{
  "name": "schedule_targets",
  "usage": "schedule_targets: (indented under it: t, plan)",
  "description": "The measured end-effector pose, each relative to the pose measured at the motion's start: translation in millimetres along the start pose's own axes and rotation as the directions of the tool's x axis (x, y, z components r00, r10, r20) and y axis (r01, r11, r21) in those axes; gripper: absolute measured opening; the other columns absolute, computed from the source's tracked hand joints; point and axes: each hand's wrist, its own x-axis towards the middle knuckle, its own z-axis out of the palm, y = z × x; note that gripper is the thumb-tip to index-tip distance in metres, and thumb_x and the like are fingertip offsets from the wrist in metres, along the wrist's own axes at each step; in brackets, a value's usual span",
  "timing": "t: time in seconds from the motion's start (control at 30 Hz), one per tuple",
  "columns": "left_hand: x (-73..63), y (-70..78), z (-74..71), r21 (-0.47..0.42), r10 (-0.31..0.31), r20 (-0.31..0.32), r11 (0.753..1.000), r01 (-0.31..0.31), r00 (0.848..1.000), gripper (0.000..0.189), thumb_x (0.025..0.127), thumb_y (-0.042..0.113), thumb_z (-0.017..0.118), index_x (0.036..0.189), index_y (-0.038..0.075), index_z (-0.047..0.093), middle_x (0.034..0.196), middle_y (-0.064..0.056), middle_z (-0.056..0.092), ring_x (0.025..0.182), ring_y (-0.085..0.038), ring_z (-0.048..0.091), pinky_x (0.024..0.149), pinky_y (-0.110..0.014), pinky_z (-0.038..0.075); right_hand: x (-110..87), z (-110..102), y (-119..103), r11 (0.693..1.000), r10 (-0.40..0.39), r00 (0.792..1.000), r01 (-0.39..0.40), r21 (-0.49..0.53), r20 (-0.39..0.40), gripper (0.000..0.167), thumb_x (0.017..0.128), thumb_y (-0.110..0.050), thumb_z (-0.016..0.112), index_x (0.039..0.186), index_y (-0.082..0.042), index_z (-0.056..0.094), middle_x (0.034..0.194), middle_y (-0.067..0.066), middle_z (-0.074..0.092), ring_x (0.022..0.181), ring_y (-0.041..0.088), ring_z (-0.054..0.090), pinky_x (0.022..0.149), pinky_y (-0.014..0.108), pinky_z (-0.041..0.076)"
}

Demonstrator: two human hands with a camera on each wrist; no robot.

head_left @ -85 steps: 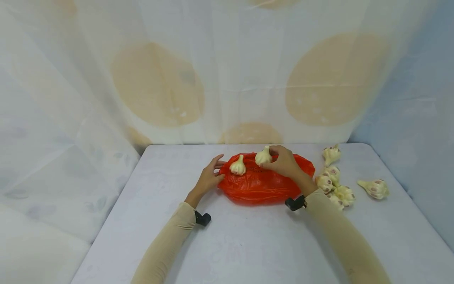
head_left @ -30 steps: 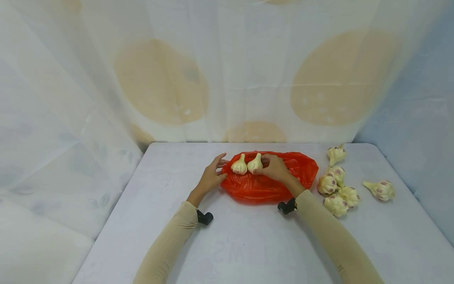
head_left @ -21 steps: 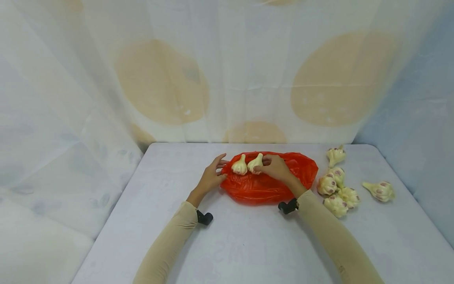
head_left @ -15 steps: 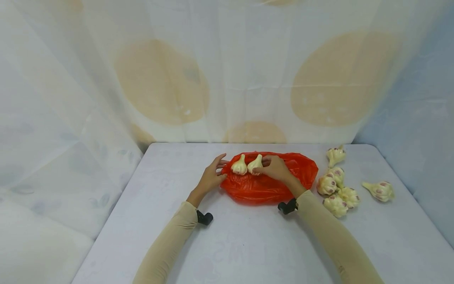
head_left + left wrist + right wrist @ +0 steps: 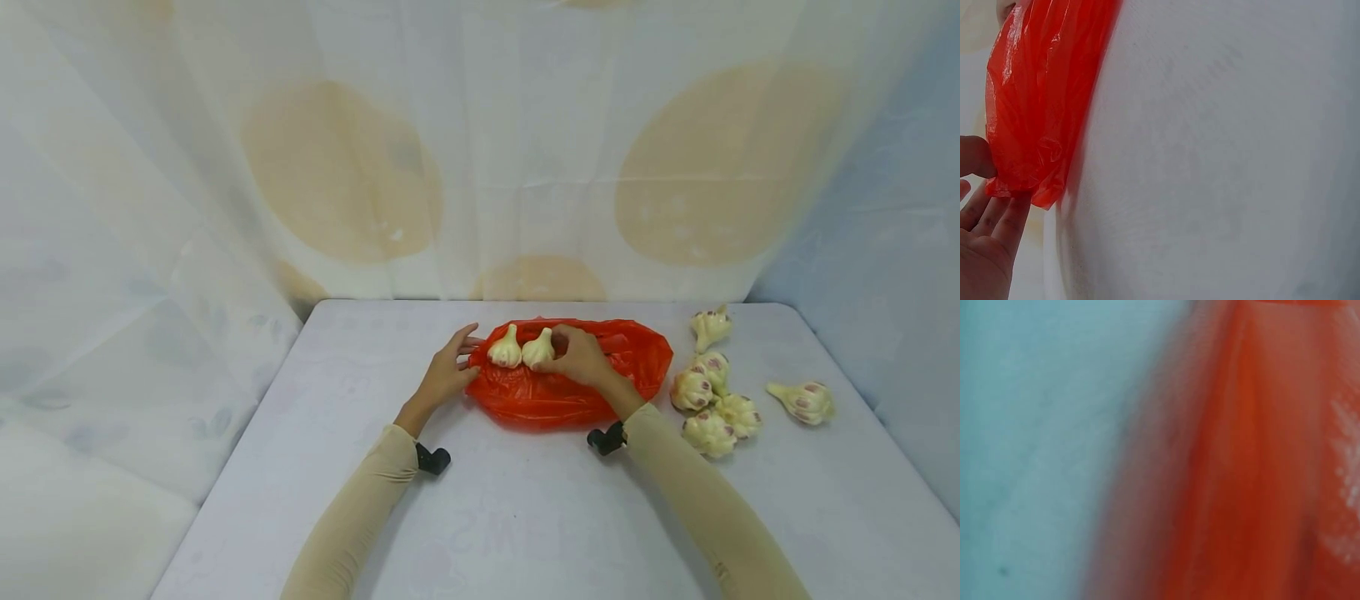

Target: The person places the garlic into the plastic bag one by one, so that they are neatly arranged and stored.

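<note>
A red plastic bag (image 5: 540,404) lies lengthwise near the table's back edge. My left hand (image 5: 442,375) is at its left end; in the left wrist view, thumb and fingers (image 5: 1013,225) grip the bag's gathered tip from both sides. One garlic bulb (image 5: 505,350) sits stem up on the bag's left part. Right beside it is a second garlic bulb (image 5: 537,352), which my right hand (image 5: 585,358) pinches between thumb and fingers. The right wrist view is blurred and holds only red plastic (image 5: 1241,487) and pale table, with the hand out of sight.
Several more garlic bulbs lie to the right of the bag: a cluster (image 5: 709,433), one behind it (image 5: 710,327) and one farther right (image 5: 806,403). The white table (image 5: 487,517) meets hanging cloth at the back and sides.
My right hand has brought its garlic bulb left and slightly down, from above the bag to beside the other bulb. Both hands have stayed nearly still over the last second.
</note>
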Motion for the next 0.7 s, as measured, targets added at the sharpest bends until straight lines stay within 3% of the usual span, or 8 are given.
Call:
schedule_targets:
  t: [0.23, 0.5, 0.7]
  plan:
    - [-0.6, -0.2, 0.1, 0.003, -0.018, 0.001, 1.0, 0.018, 1.0, 0.075, 0.087, -0.006, 0.062, 0.151, 0.021, 0.034, 0.132, -0.006, 0.056, 0.122, -0.024, 0.054, 0.099, -0.038, 0.048, 0.0, 1.3, 3.0, 0.999, 0.002, 1.0, -0.002, -0.05, -0.008, 0.061, 0.074, -0.032, 0.086, 0.12, -0.004, 0.058, 0.117, 0.012, 0.062, 0.107, 0.029, 0.055, 0.094, 0.046, 0.05]
    - [-1.5, 0.5, -0.3, -0.005, -0.005, 0.001, 1.0, 0.005, 1.0, 0.075, 0.086, -0.006, 0.062, 0.15, 0.02, 0.035, 0.132, -0.007, 0.057, 0.122, -0.026, 0.054, 0.099, -0.04, 0.048, -1.0, 3.0, 5.7, 1.0, -0.019, 1.0, 0.018, -0.024, -0.015, 0.058, 0.075, -0.035, 0.084, 0.12, -0.007, 0.06, 0.113, 0.008, 0.064, 0.101, 0.026, 0.057, 0.091, 0.044, 0.052]
    - [-1.1, 2.8, -2.1, 0.004, -0.003, 0.003, 1.0, 0.003, 1.0, 0.074, 0.087, -0.006, 0.063, 0.151, 0.02, 0.034, 0.132, -0.008, 0.056, 0.122, -0.026, 0.054, 0.099, -0.04, 0.048, 0.0, -2.0, 1.3, 0.999, 0.038, 0.999, -0.038, 0.034, -0.003, 0.059, 0.079, -0.039, 0.08, 0.125, -0.008, 0.059, 0.115, 0.009, 0.065, 0.104, 0.027, 0.06, 0.089, 0.044, 0.054]
